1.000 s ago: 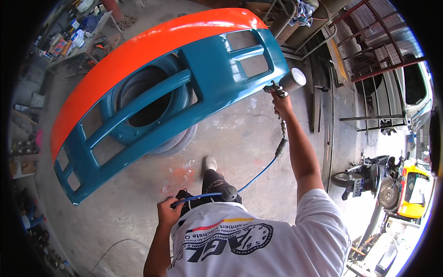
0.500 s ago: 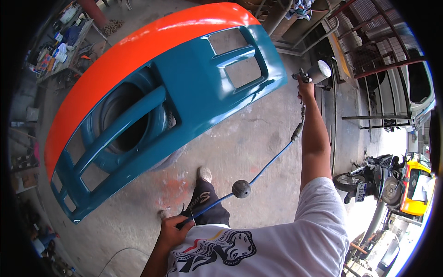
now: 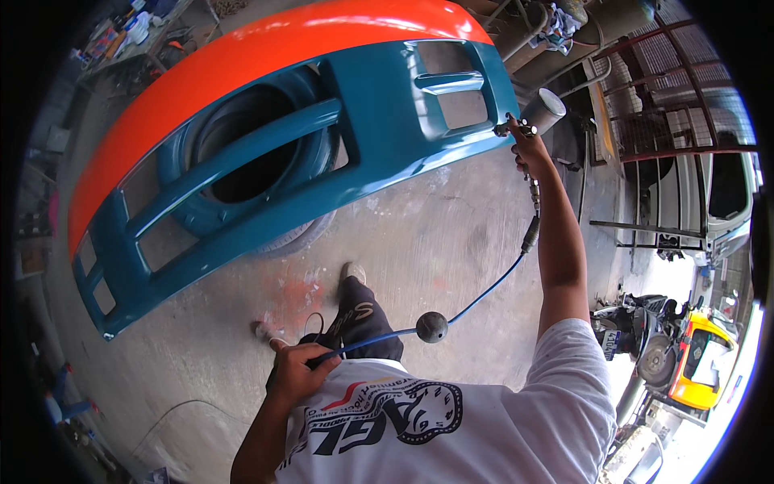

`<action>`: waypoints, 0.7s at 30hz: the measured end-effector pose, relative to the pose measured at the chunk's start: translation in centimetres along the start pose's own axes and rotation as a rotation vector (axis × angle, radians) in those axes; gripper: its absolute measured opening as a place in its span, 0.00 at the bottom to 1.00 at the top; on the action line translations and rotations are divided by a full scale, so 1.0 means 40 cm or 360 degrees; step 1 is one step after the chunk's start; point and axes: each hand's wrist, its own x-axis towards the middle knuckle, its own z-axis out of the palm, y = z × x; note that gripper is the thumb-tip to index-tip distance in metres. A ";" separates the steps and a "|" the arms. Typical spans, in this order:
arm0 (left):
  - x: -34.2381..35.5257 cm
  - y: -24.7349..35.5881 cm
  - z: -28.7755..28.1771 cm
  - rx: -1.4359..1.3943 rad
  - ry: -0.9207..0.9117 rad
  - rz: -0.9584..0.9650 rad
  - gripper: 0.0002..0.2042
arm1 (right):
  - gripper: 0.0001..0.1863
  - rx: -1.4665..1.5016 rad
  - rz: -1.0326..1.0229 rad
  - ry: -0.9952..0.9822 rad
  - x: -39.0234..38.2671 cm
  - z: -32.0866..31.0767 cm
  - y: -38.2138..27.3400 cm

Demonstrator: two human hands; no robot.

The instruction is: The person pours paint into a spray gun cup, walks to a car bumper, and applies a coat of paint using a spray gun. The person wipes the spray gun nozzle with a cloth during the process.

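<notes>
Spanning the upper left, an orange and teal bumper (image 3: 377, 113) is seen over a tire (image 3: 302, 87). Below it, a blue hose (image 3: 376, 340) is gripped in the curled left hand (image 3: 301, 367). Farther right, a dark ball (image 3: 432, 327) is threaded on the hose. Near the bumper's right end, a spray gun (image 3: 527, 128) is clasped by the right hand (image 3: 529, 150).

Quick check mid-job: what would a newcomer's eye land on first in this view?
First, the big orange-and-teal bumper curving across the upper left and centre, with a tyre showing through its opening. Next, the spray gun in the right hand, near the bumper's right end. Then the blue hose running from the gun down to the left hand, with a dark ball on it at lower centre.
</notes>
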 end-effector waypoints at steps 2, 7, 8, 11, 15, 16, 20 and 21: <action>-0.062 -0.034 -0.037 0.0012 0.0045 0.0105 0.08 | 0.27 -0.0076 -0.0003 -0.0086 -0.092 0.071 -0.042; -0.264 -0.153 -0.127 -0.0197 0.0235 0.0208 0.09 | 0.25 -0.0180 -0.0108 -0.0263 -0.309 0.302 -0.143; -0.309 -0.187 -0.144 -0.0202 0.0274 0.0206 0.09 | 0.25 -0.0209 -0.0125 -0.0291 -0.357 0.354 -0.165; -0.445 -0.295 -0.207 -0.0240 0.0420 0.0194 0.09 | 0.25 -0.0285 -0.0183 -0.0341 -0.496 0.520 -0.226; -0.632 -0.419 -0.289 -0.0337 0.0560 0.0173 0.09 | 0.25 -0.0302 -0.0237 -0.0533 -0.686 0.747 -0.298; -0.679 -0.455 -0.306 -0.0345 0.0613 0.0188 0.09 | 0.26 -0.0333 -0.0217 -0.0607 -0.724 0.805 -0.310; -0.864 -0.574 -0.385 -0.0308 0.0805 0.0216 0.08 | 0.26 -0.0421 -0.0259 -0.0691 -0.897 1.041 -0.378; -0.909 -0.603 -0.403 -0.0365 0.0829 0.0182 0.08 | 0.26 -0.0440 -0.0260 -0.0709 -0.944 1.097 -0.393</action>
